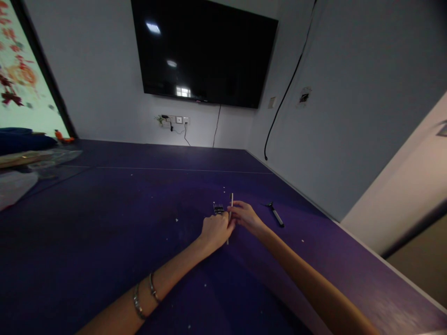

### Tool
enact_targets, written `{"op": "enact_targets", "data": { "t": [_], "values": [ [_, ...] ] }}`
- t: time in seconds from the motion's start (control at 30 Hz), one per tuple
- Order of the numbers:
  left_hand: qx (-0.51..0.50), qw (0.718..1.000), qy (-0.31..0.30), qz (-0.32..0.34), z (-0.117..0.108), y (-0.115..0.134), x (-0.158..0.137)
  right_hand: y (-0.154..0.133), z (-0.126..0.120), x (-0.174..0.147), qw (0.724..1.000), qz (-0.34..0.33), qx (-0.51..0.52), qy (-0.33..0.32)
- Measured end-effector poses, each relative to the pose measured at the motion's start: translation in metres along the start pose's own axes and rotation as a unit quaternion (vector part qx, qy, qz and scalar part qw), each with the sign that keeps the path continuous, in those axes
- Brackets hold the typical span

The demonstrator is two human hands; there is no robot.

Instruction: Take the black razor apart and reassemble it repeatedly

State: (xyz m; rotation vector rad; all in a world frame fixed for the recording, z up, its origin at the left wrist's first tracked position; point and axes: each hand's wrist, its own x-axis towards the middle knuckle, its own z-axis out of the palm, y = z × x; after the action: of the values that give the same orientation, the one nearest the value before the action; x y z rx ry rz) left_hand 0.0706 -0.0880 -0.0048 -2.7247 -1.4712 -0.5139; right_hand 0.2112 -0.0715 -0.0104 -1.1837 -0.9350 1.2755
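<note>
Left hand [217, 229] grips the slim pale strip [232, 199] low, right hand [246, 217] pinches it higher, just beside the small dark clip-like piece [218, 209] on the purple tabletop [157, 260]; steady, light pressure should keep it straight.

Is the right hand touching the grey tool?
Apart. The head view shows bare purple table between the right hand and the grey tool, which lies off to the hand's right.
</note>
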Motion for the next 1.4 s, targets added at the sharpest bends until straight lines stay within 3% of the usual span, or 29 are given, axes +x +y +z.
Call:
{"op": "enact_targets", "data": {
  "t": [0.1, 0.17, 0.23, 0.27, 0.4, 0.53, 0.7, 0.87, 1.4],
  "values": [
    [-0.033, 0.998, 0.024, 0.040, 0.003, -0.007, 0.007, -0.008, -0.024, 0.005, 0.999, -0.027, -0.027, 0.022],
    [-0.040, 0.996, 0.042, 0.071, 0.007, -0.018, 0.015, -0.016, -0.052, 0.012, 0.991, -0.064, -0.098, 0.064],
    [-0.040, 0.995, 0.041, 0.078, 0.014, -0.033, 0.026, -0.025, -0.086, 0.020, 0.954, -0.107, -0.249, 0.130],
    [-0.041, 0.995, 0.037, 0.079, 0.018, -0.042, 0.031, -0.030, -0.105, 0.024, 0.915, -0.118, -0.348, 0.168],
    [-0.048, 0.994, 0.019, 0.100, 0.042, -0.077, 0.050, -0.042, -0.171, 0.026, 0.855, -0.114, -0.444, 0.242],
    [-0.065, 0.994, -0.004, 0.091, 0.062, -0.098, 0.062, -0.035, -0.208, 0.020, 0.806, -0.096, -0.514, 0.277],
    [-0.082, 0.992, -0.041, 0.086, 0.067, -0.101, 0.070, -0.014, -0.222, 0.022, 0.769, -0.067, -0.574, 0.271],
    [-0.091, 0.990, -0.035, 0.097, 0.064, -0.100, 0.071, -0.005, -0.223, 0.029, 0.746, -0.054, -0.613, 0.255],
    [-0.130, 0.985, -0.024, 0.107, 0.063, -0.101, 0.070, 0.000, -0.222, 0.030, 0.720, -0.041, -0.657, 0.221]
  ]
}}
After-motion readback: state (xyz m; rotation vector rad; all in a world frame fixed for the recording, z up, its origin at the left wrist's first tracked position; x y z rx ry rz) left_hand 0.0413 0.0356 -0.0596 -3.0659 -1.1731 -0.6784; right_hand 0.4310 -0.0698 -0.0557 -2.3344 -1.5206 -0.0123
